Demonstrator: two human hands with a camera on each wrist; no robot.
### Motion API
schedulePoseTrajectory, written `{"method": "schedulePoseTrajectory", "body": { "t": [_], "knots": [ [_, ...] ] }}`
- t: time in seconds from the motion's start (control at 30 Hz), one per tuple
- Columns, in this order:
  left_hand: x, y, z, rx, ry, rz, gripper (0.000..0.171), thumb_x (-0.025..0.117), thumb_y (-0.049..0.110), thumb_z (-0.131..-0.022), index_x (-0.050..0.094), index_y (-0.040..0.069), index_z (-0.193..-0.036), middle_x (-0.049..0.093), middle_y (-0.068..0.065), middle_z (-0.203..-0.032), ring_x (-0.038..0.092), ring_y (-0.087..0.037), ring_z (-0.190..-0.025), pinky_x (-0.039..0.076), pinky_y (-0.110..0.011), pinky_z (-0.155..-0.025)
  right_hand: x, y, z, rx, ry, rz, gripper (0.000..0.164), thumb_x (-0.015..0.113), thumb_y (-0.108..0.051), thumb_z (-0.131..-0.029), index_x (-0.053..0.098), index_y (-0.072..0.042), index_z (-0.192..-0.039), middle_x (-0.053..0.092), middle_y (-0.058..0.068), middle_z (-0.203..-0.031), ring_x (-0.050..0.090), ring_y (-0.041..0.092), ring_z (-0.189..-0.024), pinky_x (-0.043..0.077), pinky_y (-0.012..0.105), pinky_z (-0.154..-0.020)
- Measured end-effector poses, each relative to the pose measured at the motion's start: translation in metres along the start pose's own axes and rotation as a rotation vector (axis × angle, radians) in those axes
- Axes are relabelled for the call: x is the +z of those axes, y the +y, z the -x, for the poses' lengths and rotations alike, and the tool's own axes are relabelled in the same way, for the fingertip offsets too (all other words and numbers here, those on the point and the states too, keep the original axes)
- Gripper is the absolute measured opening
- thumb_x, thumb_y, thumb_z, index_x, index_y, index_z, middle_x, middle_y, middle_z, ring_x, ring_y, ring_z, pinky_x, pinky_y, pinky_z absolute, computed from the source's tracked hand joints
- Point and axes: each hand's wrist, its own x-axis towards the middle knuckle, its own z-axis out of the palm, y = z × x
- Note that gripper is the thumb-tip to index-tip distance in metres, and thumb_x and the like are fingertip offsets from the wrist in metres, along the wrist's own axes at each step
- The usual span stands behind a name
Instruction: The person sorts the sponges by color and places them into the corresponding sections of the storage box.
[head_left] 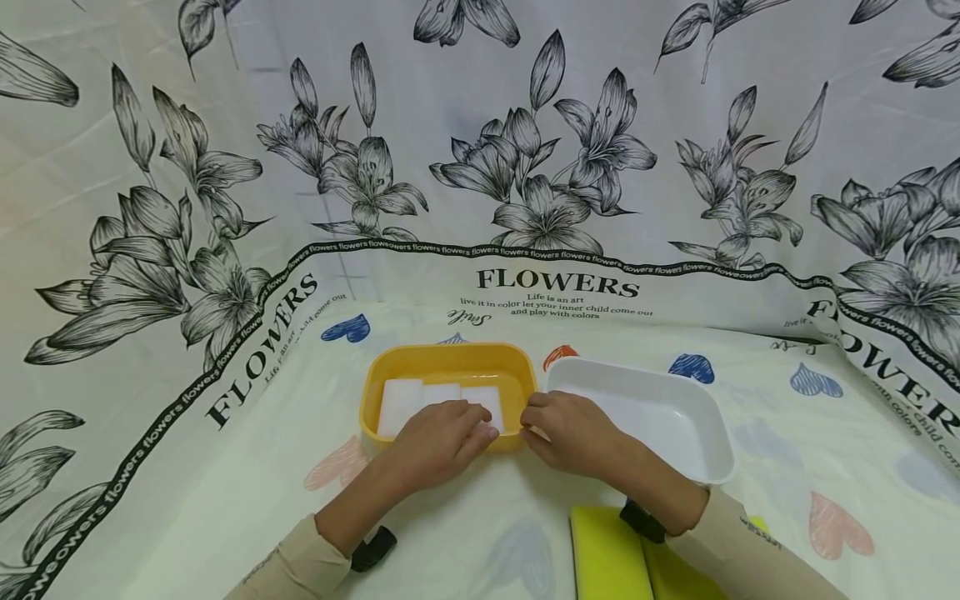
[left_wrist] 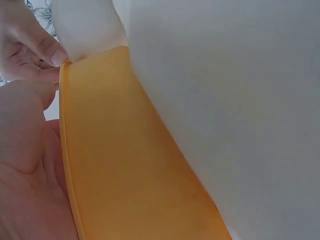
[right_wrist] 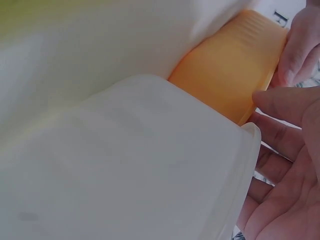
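Note:
A yellow plastic tray (head_left: 450,354) holds white rectangular blocks (head_left: 401,404) that look like sponges, side by side. My left hand (head_left: 442,442) reaches over its near rim, loosely bent fingers above the blocks and thumb close to the rim. Most of those fingertips are hidden. At the tray's near right corner, my right hand (head_left: 573,433) pinches the rim. In the right wrist view its thumb (right_wrist: 280,104) lies on the yellow rim, with the fingers behind. Right beside the yellow tray stands a white tray (head_left: 712,421), partly under the right forearm.
Flat yellow pieces (head_left: 611,554) lie at the near right, partly beneath the right wrist. A pale cloth with printed hearts (head_left: 840,525) covers the table. Behind it hangs a flower-printed curtain (head_left: 540,167).

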Motion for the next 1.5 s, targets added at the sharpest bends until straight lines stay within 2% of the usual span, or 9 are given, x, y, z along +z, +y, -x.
{"method": "schedulePoseTrajectory", "body": {
  "t": [0.37, 0.67, 1.0, 1.13, 1.37, 1.5],
  "knots": [
    [0.001, -0.003, 0.0, -0.065, -0.081, -0.006, 0.036, 0.047, 0.042, -0.105, 0.067, 0.012, -0.114, 0.068, -0.002, -0.101, 0.063, -0.018, -0.09, 0.053, -0.039, -0.08, 0.0, 0.0, 0.0, 0.006, -0.007, -0.005, 0.005, 0.078, -0.014, -0.087, 0.074, -0.011, -0.087, 0.065, -0.003, -0.082, 0.053, 0.01, -0.067, 0.05, 0.022, -0.062],
    [0.002, -0.004, 0.001, -0.1, -0.146, -0.003, 0.043, 0.043, 0.048, -0.105, 0.064, 0.012, -0.118, 0.068, -0.002, -0.111, 0.064, -0.02, -0.101, 0.052, -0.04, -0.087, 0.0, 0.0, 0.001, 0.011, -0.017, -0.013, 0.006, 0.078, -0.014, -0.087, 0.073, -0.011, -0.087, 0.064, -0.003, -0.082, 0.052, 0.01, -0.067, 0.05, 0.022, -0.062],
    [0.003, -0.002, 0.001, -0.057, -0.116, -0.021, 0.04, 0.048, 0.046, -0.104, 0.065, 0.012, -0.115, 0.067, -0.001, -0.103, 0.063, -0.018, -0.093, 0.052, -0.038, -0.083, 0.0, -0.002, 0.001, 0.007, -0.02, -0.009, 0.006, 0.077, -0.015, -0.087, 0.073, -0.011, -0.088, 0.064, -0.003, -0.083, 0.053, 0.011, -0.069, 0.05, 0.023, -0.063],
    [0.003, 0.001, -0.002, -0.046, -0.14, 0.003, 0.039, 0.05, 0.045, -0.104, 0.065, 0.012, -0.119, 0.066, 0.0, -0.104, 0.061, -0.017, -0.092, 0.052, -0.037, -0.084, -0.002, -0.002, 0.001, 0.003, -0.029, -0.012, 0.006, 0.076, -0.013, -0.088, 0.074, -0.009, -0.091, 0.067, -0.001, -0.087, 0.056, 0.013, -0.071, 0.052, 0.023, -0.066],
    [0.003, 0.009, -0.008, -0.021, -0.18, 0.039, 0.041, 0.053, 0.043, -0.103, 0.062, 0.012, -0.127, 0.066, -0.001, -0.113, 0.061, -0.019, -0.098, 0.051, -0.039, -0.092, -0.007, -0.002, 0.004, 0.012, -0.069, -0.035, 0.019, 0.076, -0.014, -0.088, 0.074, -0.006, -0.106, 0.07, 0.002, -0.098, 0.063, 0.015, -0.082, 0.056, 0.028, -0.077],
    [0.005, 0.014, -0.013, 0.003, -0.189, 0.035, 0.044, 0.055, 0.041, -0.103, 0.059, 0.011, -0.133, 0.065, -0.004, -0.123, 0.061, -0.021, -0.109, 0.049, -0.041, -0.097, -0.015, -0.002, 0.009, 0.025, -0.06, -0.033, 0.029, 0.077, -0.017, -0.088, 0.072, -0.007, -0.115, 0.07, 0.004, -0.109, 0.066, 0.018, -0.092, 0.057, 0.032, -0.082]
  ]
}}
